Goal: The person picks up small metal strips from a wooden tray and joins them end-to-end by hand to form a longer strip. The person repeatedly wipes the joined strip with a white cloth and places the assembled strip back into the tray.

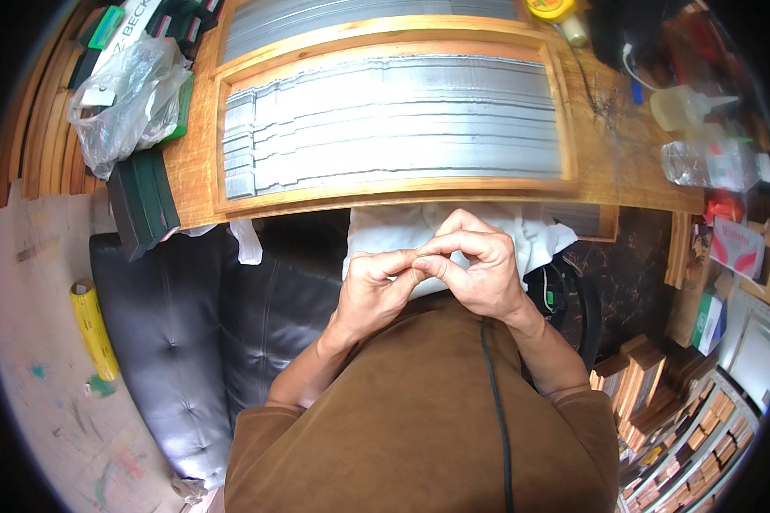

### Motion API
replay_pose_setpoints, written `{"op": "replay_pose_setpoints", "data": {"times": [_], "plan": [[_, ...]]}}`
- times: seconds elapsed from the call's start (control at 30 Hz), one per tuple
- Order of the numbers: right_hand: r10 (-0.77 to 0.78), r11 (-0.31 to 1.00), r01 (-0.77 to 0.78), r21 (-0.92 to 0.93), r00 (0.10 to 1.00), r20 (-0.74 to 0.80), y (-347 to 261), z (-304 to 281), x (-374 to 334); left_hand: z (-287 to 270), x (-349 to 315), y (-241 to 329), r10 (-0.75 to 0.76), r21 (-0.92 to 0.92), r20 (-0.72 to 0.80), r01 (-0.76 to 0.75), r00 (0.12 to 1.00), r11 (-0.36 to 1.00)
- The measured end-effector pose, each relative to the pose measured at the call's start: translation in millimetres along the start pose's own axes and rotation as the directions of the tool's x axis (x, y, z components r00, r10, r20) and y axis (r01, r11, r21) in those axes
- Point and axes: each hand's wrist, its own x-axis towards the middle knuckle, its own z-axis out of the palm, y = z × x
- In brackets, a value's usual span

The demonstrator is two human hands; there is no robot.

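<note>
Left hand (375, 286) and right hand (481, 272): fingertips pinched together over white cloth (419, 229) on lap, item between them too small to tell | Wooden tray (389, 192) on tabletop (612, 158): filled with 1 layer of grey metal strips (393, 128) in stepped rows | Progress, judged: tray looks loaded; hand work ongoing, remainder unclear.

Far, centre: I see a wooden tray (210, 145) filled with rows of grey metal strips (393, 128).
Far left: a crumpled clear plastic bag (128, 98) lies on dark green boxes (143, 203).
Near left: a black tufted leather seat (188, 342); a yellow roll (94, 329) lies on the floor beside it.
Far right: two clear plastic bottles (710, 162) lie on the wooden table (616, 162).
Near right: I can see stacked wooden pieces (650, 393).
</note>
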Motion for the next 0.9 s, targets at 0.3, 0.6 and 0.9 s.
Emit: {"op": "replay_pose_setpoints", "data": {"times": [0.3,0.6,0.9], "plan": [[0.041,0.997,-0.033,0.070,0.994,-0.106,-9,-34,-18,23,14,16,-0.005,0.009,0.095,0.004,0.995,1.000],[0.099,0.994,-0.105,-0.001,0.942,-0.321,-35,-99,-56,92,123,112,0.156,-0.088,0.218,-0.140,0.964,0.986],[0.038,0.991,-0.074,-0.109,0.952,-0.303,-49,-97,-64,89,116,104,0.334,0.022,0.128,-0.339,0.934,0.940]]}}
